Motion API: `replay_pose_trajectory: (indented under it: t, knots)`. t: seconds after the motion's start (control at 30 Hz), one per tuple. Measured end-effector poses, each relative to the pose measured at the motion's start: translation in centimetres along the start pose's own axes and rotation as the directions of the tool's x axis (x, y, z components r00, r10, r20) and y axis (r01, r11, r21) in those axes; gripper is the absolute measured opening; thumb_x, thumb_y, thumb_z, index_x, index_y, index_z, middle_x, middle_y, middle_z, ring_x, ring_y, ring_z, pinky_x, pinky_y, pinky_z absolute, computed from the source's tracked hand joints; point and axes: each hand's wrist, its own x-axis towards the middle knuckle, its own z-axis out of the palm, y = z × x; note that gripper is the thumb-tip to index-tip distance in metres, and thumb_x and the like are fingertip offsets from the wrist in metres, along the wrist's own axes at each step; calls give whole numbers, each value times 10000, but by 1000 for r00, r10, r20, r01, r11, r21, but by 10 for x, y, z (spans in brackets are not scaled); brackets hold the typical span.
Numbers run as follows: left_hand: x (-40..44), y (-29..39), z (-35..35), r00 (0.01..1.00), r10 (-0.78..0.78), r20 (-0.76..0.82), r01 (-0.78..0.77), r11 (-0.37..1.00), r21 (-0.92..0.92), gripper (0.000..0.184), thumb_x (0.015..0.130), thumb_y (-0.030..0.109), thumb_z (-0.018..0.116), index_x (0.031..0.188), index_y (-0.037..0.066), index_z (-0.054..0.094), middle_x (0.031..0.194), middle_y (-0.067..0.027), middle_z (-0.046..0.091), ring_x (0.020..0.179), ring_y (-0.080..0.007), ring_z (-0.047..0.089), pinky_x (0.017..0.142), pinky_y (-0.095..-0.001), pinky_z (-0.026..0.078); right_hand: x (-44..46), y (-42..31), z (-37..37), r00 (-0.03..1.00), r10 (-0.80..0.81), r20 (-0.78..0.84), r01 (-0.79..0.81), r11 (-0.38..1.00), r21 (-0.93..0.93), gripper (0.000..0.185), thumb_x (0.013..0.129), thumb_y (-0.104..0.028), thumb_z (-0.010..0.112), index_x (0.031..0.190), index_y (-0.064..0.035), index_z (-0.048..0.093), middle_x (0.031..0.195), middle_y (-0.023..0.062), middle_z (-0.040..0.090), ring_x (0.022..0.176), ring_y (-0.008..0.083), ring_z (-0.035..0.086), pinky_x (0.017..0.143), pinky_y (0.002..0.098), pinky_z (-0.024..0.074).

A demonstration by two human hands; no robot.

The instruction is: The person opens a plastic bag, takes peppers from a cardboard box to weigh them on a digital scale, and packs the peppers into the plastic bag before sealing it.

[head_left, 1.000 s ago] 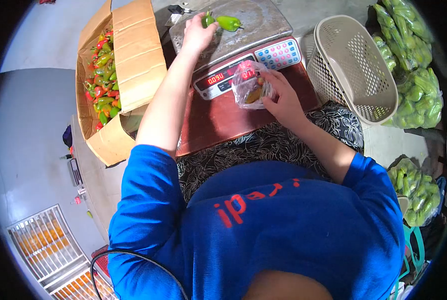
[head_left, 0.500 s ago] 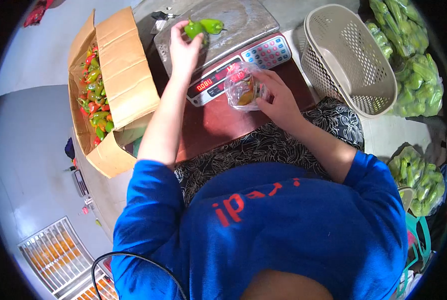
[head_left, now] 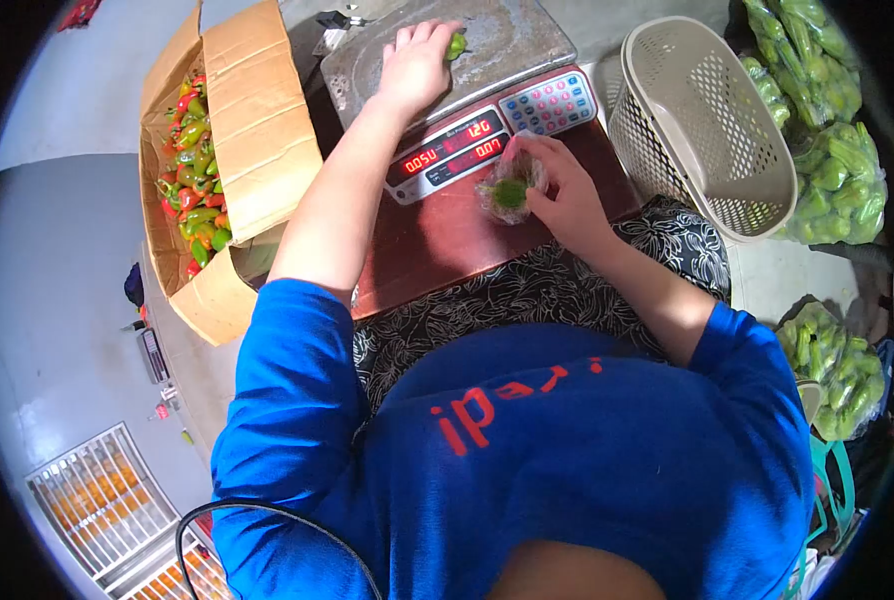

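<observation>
My left hand (head_left: 417,68) is over the metal plate (head_left: 512,40) of a digital weighing scale, palm down with its fingers curled round a green pepper (head_left: 456,46). Most of that pepper is hidden; one end shows past the hand. My right hand (head_left: 565,185) grips a small clear plastic bag (head_left: 497,207) above the brown surface in front of the scale. Inside the bag is a green pepper (head_left: 510,193), with something reddish behind it. Red digits glow on the scale's display (head_left: 449,158), beside its keypad (head_left: 550,104).
At left stands an open cardboard box (head_left: 257,110) of red and green peppers (head_left: 195,180). A beige perforated basket (head_left: 702,130) is at right, with bags of green vegetables (head_left: 837,185) beyond it. A patterned black cloth (head_left: 527,290) covers my lap.
My left hand has moved right and lower over the plate, with less pepper showing. Green now shows in the bag where red and brown showed before. The display digits have changed.
</observation>
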Motion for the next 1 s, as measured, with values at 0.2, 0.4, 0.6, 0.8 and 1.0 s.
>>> replay_pose_trajectory:
  t: [0.2,0.4,0.6,0.8,1.0]
  knots:
    - [-4,-4,-13,994,-107,3,107,991,-80,471,757,265,678,1189,117,560,1119,-118,610,1062,-300,561,915,-450,417,1,4,-4,999,-37,-9,37,999,-26,559,711,16,543,1267,-35,517,1266,141,491,1160,260,509,970,313,397]
    - [-86,70,-14,931,-207,301,344,220,-913,394,798,137,676,1161,42,556,1072,-75,596,990,-175,570,887,-319,450,1,3,-8,996,87,-32,-86,996,19,550,722,-49,560,1266,1,498,1281,171,482,1085,286,547,916,321,433]
    - [-136,129,48,848,-256,464,464,-63,-884,430,771,138,703,1146,19,529,1113,-99,548,1042,-218,545,921,-348,435,0,1,-4,998,36,-57,-39,998,-53,557,724,-5,540,1280,-11,497,1297,153,480,758,209,571,712,283,475]
    - [-136,127,29,912,-92,399,366,623,-692,487,728,218,697,1162,55,550,1229,-165,519,1105,-292,537,903,-396,417,-8,-28,4,996,-48,70,51,998,-47,517,729,40,495,1241,-21,542,1281,131,523,793,192,598,704,266,478]
    - [-149,128,-10,883,-323,341,460,745,-484,394,697,228,727,1029,42,625,931,-132,656,918,-261,638,789,-374,472,-12,-37,9,964,-229,135,238,970,-52,457,717,68,481,1149,-24,600,1267,118,538,932,202,609,707,259,473]
